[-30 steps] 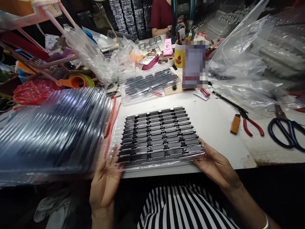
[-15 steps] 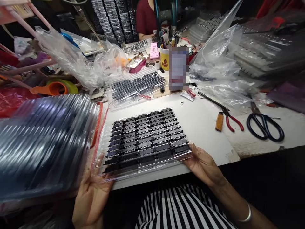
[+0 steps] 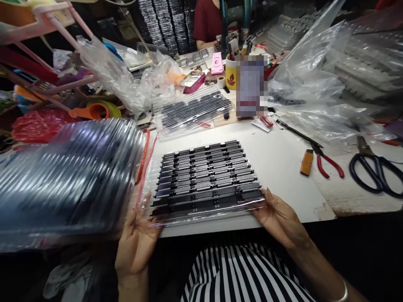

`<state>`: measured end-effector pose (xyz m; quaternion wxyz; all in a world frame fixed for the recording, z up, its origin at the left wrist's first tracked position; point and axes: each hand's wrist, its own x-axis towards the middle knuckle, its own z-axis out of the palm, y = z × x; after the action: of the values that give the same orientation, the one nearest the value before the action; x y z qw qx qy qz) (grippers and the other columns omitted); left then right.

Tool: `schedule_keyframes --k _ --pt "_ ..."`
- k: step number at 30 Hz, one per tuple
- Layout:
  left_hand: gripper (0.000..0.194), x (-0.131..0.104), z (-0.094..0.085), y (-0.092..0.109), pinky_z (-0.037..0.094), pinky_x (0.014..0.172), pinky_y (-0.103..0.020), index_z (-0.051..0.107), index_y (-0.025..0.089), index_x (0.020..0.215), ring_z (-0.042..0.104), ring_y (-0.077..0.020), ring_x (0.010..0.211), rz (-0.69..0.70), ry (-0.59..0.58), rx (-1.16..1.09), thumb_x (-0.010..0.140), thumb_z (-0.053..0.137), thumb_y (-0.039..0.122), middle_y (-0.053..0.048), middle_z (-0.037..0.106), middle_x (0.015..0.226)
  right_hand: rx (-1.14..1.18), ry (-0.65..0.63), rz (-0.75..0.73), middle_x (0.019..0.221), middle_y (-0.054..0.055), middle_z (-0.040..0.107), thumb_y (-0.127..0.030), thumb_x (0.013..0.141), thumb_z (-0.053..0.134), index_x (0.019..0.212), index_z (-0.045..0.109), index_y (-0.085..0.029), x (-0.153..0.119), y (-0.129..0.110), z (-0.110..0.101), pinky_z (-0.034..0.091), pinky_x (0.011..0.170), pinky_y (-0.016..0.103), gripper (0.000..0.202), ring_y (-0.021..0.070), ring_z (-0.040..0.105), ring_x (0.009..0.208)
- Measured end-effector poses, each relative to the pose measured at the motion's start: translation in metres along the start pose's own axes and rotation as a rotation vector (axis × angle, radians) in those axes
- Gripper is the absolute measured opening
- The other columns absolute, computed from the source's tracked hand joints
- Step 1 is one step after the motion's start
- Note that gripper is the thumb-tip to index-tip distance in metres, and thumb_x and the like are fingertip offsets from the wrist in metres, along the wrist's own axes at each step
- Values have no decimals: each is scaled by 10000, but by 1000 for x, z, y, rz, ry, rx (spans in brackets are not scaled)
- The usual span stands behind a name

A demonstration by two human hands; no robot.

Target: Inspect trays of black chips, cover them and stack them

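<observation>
Nearest, the left hand (image 3: 137,247) and right hand (image 3: 281,218) grip a clear plastic tray (image 3: 197,220) by its near corners, apparently to steady it without covering its contents: rows of black toothed strips (image 3: 206,171). It sits over the white tabletop (image 3: 283,167)'s near edge; whether its far side rests there is unclear. Just left, a blurred stack of ridged plastic packs (image 3: 69,180) looks dark inside, probably kept within reach. Farther back, a second clear tray (image 3: 163,131) contains dark strips (image 3: 195,108), and a leaf-printed yellow cup (image 3: 231,77) keeps pen-like tools (image 3: 233,46) upright.
</observation>
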<state>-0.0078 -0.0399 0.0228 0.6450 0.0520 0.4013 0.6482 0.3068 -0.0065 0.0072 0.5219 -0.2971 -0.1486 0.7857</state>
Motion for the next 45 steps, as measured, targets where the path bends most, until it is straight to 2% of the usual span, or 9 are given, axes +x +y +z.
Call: schedule_keyframes --k 3,9,19,21,27,31,35,39,45 --pt "424 0 1 -1 532 816 -336 431 274 1363 647 -169 964 7 25 7 951 331 296 -55 680 1141 13 27 12 1129 34 675 -308 933 483 1066 679 -237 -1 0 1 412 1031 378 247 177 590 1083" --pt "408 -4 1 -1 523 767 -301 489 219 1323 658 -151 841 10 -7 16 963 306 276 -65 718 959 0 120 21 1194 16 646 -315 920 499 1102 660 -281 -1 1 -1 441 1021 397 245 195 553 1149" --pt "430 -5 -3 -1 501 876 -377 415 187 1367 634 -191 1003 -9 -63 -60 973 301 316 -106 663 1139 -91 176 25 1278 3 596 -322 928 464 1132 636 -312 -2 0 1 465 1005 405 268 211 489 1235" --pt "427 -7 -3 -1 497 890 -384 404 196 1373 620 -200 1042 -10 -72 -65 969 322 307 -105 640 1186 -93 157 71 1270 16 603 -328 935 438 1122 642 -301 -2 -3 0 470 995 431 278 227 498 1227" --pt "496 -13 1 -1 446 979 -372 356 193 1402 576 -191 1129 0 -43 -57 919 337 86 -106 594 1264 -122 51 211 1119 143 677 -309 918 436 1014 690 -165 -8 -12 -9 461 986 473 307 304 555 1157" --pt "476 -15 3 2 422 1005 -444 335 201 1411 571 -214 1140 -5 -71 -39 941 323 124 -110 599 1257 -182 0 178 1076 153 692 -305 937 413 996 692 -143 -8 -15 -12 451 994 476 328 301 592 1105" --pt "460 -16 6 5 400 1010 -525 331 213 1412 525 -258 1197 15 -118 -6 954 332 165 -113 590 1271 -256 -40 134 1027 145 710 -340 949 399 979 699 -152 -6 -18 -11 523 906 455 355 291 639 1029" --pt "482 -17 8 7 387 1017 -537 324 179 1417 520 -281 1197 35 -106 26 939 379 165 -138 595 1259 -315 -55 122 1033 142 709 -366 953 391 1000 702 -151 -5 -21 -9 564 834 417 381 286 648 1012" --pt "502 -16 6 5 466 955 -473 333 170 1412 588 -265 1113 61 -115 71 916 372 104 -144 618 1225 -321 -86 83 1030 119 714 -328 959 389 988 714 -155 -6 -19 -10 530 902 393 369 247 657 992"
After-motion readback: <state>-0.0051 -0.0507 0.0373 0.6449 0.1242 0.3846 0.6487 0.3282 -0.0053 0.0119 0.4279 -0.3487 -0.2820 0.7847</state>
